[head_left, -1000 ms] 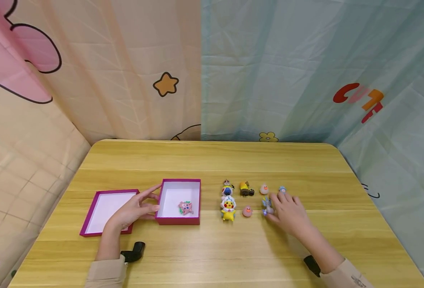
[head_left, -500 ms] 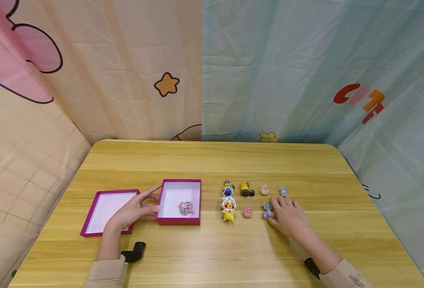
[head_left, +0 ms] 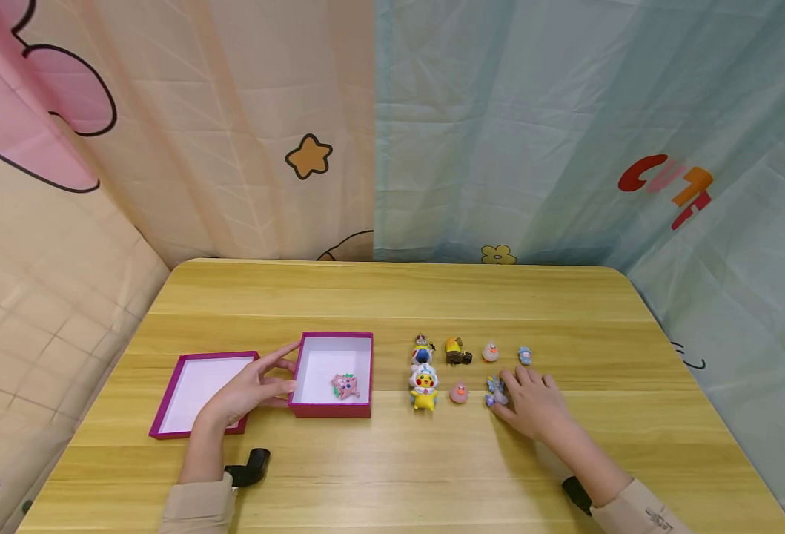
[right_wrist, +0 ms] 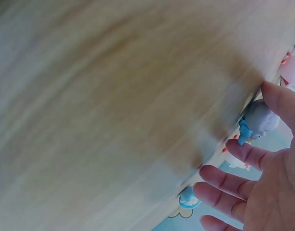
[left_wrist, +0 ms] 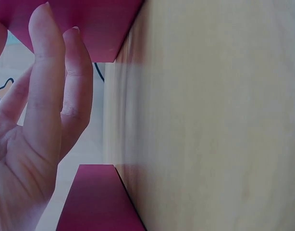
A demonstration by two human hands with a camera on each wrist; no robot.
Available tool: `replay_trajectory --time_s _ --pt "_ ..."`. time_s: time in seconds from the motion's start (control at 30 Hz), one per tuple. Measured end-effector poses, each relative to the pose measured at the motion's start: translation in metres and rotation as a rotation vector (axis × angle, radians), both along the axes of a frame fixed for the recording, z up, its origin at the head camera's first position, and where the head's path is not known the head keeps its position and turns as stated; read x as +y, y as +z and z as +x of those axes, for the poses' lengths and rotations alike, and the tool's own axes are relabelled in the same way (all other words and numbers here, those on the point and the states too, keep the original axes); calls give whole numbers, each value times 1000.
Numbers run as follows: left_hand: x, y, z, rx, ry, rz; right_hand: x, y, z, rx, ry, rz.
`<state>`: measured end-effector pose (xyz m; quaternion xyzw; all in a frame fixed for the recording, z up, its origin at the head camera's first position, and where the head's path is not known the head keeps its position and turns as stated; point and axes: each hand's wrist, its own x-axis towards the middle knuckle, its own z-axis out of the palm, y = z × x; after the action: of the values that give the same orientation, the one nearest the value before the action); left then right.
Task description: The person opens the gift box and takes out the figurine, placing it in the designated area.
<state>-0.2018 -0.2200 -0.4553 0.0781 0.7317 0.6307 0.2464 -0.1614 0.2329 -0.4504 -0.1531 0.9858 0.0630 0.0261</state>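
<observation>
My left hand (head_left: 248, 386) rests its fingertips against the left wall of an open magenta box (head_left: 330, 409) with a white inside. In the left wrist view its fingers (left_wrist: 46, 82) are fairly straight along that wall. Inside the box lies a pink figurine (head_left: 345, 386) with green parts. To the right, my right hand (head_left: 539, 400) has thumb and index finger on either side of a small grey figurine (head_left: 496, 391). The right wrist view shows the grey figurine (right_wrist: 261, 118) between them, with a light-blue part, while the other fingers spread away.
Left of the box lies its magenta-rimmed lid (head_left: 165, 397). Near the right hand stand a blue figurine (head_left: 524, 355), a pink duck (head_left: 459, 393), a pale duck (head_left: 490, 352), a yellow-and-black toy (head_left: 457, 351), a yellow figurine (head_left: 424, 387) and a crowned figurine (head_left: 422, 348).
My right hand has drawn back slightly toward me, uncovering the blue figurine. The grey figurine has shifted a little the same way. My left hand stays at the box.
</observation>
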Motion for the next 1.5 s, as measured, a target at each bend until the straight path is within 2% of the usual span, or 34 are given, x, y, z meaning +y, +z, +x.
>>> replay_trajectory --time_s 0.37,0.63,0.83,1.27,1.5 --pt "0 0 1 1 4 -4 2 -1 0 -20 -10 -27" --pt "0 -1 1 5 3 -10 3 4 -1 -30 -10 -68" --pt "0 -1 1 9 1 -12 1 16 -7 -45 -20 -86" --pt "-1 0 0 6 -3 -5 -24 47 -32 104 46 -111" --pt "-1 -1 -1 9 -14 0 -51 65 -45 118 90 -92"
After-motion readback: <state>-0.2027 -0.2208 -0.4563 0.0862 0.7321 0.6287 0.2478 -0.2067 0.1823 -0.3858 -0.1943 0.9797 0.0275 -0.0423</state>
